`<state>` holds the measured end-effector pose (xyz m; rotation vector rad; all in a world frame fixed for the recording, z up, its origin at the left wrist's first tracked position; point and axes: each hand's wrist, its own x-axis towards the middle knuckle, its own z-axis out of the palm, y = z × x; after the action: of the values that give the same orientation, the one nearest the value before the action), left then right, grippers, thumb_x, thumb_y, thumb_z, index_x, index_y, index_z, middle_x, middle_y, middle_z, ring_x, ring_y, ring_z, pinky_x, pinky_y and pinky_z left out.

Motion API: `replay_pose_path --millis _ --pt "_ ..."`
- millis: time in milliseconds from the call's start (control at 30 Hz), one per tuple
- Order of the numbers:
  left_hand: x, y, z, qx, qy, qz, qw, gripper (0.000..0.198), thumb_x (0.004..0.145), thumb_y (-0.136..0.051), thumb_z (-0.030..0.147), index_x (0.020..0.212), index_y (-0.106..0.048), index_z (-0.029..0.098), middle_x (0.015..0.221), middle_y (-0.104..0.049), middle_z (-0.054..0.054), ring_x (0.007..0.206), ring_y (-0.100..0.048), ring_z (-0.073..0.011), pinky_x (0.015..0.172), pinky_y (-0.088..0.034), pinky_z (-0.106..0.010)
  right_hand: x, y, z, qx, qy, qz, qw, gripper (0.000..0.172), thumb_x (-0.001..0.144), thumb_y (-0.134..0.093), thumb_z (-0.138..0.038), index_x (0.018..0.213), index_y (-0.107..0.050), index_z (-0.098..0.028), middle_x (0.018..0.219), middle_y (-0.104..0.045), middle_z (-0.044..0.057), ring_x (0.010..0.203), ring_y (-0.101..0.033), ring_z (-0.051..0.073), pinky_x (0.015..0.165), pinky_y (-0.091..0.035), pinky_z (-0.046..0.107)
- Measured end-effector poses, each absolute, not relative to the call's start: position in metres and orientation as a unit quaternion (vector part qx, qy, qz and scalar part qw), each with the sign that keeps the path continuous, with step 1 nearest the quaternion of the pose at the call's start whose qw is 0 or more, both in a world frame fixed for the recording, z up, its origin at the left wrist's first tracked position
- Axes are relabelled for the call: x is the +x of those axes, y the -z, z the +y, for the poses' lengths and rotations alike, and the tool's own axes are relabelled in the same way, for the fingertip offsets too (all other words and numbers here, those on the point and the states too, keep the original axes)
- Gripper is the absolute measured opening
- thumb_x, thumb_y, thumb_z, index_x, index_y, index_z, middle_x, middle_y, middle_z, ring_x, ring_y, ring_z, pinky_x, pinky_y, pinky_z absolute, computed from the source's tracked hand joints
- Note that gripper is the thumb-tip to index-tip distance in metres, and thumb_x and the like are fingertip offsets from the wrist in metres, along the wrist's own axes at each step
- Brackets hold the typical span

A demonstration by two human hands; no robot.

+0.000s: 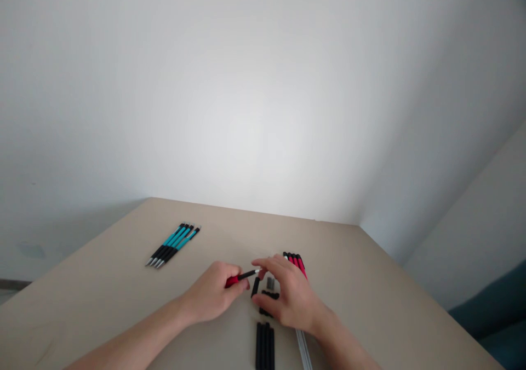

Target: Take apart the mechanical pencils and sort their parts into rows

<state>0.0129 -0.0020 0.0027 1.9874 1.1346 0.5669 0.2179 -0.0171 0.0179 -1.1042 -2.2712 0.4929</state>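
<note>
My left hand [217,293] is closed around a pen barrel [232,280], red with a thin black section and a whitish tip pointing right. Close to that tip, my right hand [287,290] has a short black tube [255,287] between its thumb and a fingertip, with the index finger stretched out above. Beneath the right hand lie several short black grips [267,311], partly covered by it. Small grey metallic pieces [270,283] show just beyond them. Several red pen parts with black ends [296,260] lie behind the hand.
Several teal and black mechanical pencils [175,244] lie side by side at the left of the beige table [102,282]. Nearer me are several long black tubes [265,345] and thin whitish rods [303,348], the latter partly under my right arm. A pale wall [255,112] stands behind.
</note>
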Motion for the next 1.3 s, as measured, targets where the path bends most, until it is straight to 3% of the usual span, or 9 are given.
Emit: replay_pose_path --millis 100,300,600,767,933,1100,1300 --pt "0.0122 -0.0024 -0.0020 0.783 -0.224 0.444 0.373 0.032 0.086 -0.045 0.037 0.068 -0.058 0.014 0.055 -0.040 0.004 0.054 -0.035 -0.0114 0.051 -0.023 -0.023 0.2175 -0.0209 -0.0211 -0.424 -0.187 -0.856 0.230 0.060 0.067 -0.071 -0.021 0.124 -0.054 -0.024 0.094 -0.066 0.003 0.092 -0.054 0.023 0.085 -0.042 0.036" --pt "0.0126 -0.0032 -0.0033 0.791 -0.216 0.435 0.372 0.032 0.085 -0.048 0.034 0.059 -0.049 0.016 0.053 -0.037 0.005 0.053 -0.034 -0.0104 0.050 -0.022 -0.023 0.2127 -0.0223 -0.0236 -0.424 -0.182 -0.868 0.182 0.067 0.064 -0.067 -0.019 0.129 -0.050 -0.023 0.097 -0.066 0.005 0.097 -0.053 0.026 0.090 -0.039 0.038" --pt "0.0131 -0.0052 -0.0027 0.805 -0.215 0.431 0.347 0.032 0.085 -0.049 0.033 0.059 -0.051 0.015 0.054 -0.038 0.005 0.054 -0.035 -0.0102 0.050 -0.022 -0.022 0.2126 -0.0210 -0.0227 -0.425 -0.174 -0.872 0.171 0.062 0.068 -0.064 -0.023 0.128 -0.051 -0.019 0.104 -0.066 0.006 0.099 -0.056 0.024 0.106 -0.025 0.039" --pt "0.0118 -0.0053 -0.0040 0.799 -0.199 0.427 0.374 0.031 0.087 -0.047 0.034 0.072 -0.065 0.014 0.055 -0.045 0.004 0.053 -0.039 -0.0107 0.050 -0.025 -0.022 0.2125 -0.0221 -0.0222 -0.434 -0.171 -0.869 0.164 0.061 0.068 -0.065 -0.026 0.127 -0.052 -0.022 0.108 -0.065 0.006 0.104 -0.054 0.025 0.106 -0.026 0.039" --pt "0.0110 -0.0060 -0.0062 0.804 -0.198 0.412 0.380 0.031 0.088 -0.048 0.035 0.079 -0.068 0.013 0.056 -0.040 0.005 0.054 -0.034 -0.0107 0.051 -0.023 -0.023 0.2122 -0.0235 -0.0236 -0.436 -0.167 -0.870 0.158 0.064 0.065 -0.066 -0.025 0.128 -0.051 -0.022 0.110 -0.063 0.007 0.105 -0.053 0.025 0.103 -0.029 0.038" --pt "0.0098 -0.0047 -0.0074 0.807 -0.201 0.405 0.381 0.031 0.088 -0.048 0.035 0.078 -0.068 0.013 0.056 -0.038 0.005 0.054 -0.034 -0.0104 0.051 -0.023 -0.023 0.2132 -0.0244 -0.0238 -0.445 -0.165 -0.867 0.150 0.063 0.065 -0.064 -0.025 0.127 -0.051 -0.023 0.109 -0.062 0.007 0.102 -0.052 0.025 0.093 -0.037 0.037" --pt "0.0104 -0.0041 -0.0061 0.807 -0.202 0.403 0.383 0.032 0.088 -0.049 0.035 0.072 -0.066 0.012 0.054 -0.032 0.006 0.053 -0.032 -0.0095 0.049 -0.021 -0.023 0.2134 -0.0231 -0.0231 -0.441 -0.177 -0.867 0.152 0.065 0.064 -0.064 -0.022 0.128 -0.051 -0.023 0.109 -0.062 0.007 0.102 -0.052 0.025 0.091 -0.038 0.036"
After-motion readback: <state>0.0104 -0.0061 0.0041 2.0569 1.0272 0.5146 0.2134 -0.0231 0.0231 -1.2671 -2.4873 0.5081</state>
